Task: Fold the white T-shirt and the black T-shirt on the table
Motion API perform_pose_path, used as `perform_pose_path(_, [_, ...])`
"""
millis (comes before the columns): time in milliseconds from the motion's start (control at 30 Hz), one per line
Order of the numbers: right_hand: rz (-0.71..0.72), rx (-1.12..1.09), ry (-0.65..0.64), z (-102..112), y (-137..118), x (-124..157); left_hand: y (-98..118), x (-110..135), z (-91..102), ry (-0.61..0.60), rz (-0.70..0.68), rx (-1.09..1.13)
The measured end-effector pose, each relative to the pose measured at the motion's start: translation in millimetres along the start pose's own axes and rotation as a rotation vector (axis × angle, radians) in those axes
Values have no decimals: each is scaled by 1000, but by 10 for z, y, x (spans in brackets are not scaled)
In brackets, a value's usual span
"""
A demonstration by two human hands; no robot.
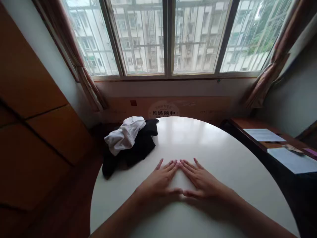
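My left hand (160, 180) and my right hand (200, 180) lie flat, palms down, on a round white table (223, 155). The fingers are stretched out and the fingertips and thumbs of the two hands touch, leaving a triangle of bare tabletop between them. Neither hand holds anything. To the left of my left hand, at the table's edge, lies a crumpled white garment (125, 134) on top of a black garment (135, 150) that hangs partly over the rim.
A wide barred window (168, 36) with tied-back curtains fills the far wall. Below it stands a cardboard box (168, 107) with printed characters. A dark side table (279, 145) with papers is at the right. Wooden panels (37, 115) line the left.
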State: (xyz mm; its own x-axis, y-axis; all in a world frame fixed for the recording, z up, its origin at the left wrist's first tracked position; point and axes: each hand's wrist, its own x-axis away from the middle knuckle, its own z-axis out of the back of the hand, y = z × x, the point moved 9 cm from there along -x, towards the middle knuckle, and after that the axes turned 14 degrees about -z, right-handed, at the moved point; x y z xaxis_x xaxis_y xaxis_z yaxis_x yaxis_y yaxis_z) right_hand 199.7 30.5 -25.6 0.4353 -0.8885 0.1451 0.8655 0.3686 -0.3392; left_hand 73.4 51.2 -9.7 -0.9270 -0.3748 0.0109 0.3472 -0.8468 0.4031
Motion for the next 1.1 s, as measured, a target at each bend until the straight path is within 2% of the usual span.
perform_pose_path(767, [2,-67,8,6,29,-33,-8,4,-11,48,2,42])
perform_pose_path(1100, [5,-59,2,-18,31,-41,-26,2,-18,24,40,55])
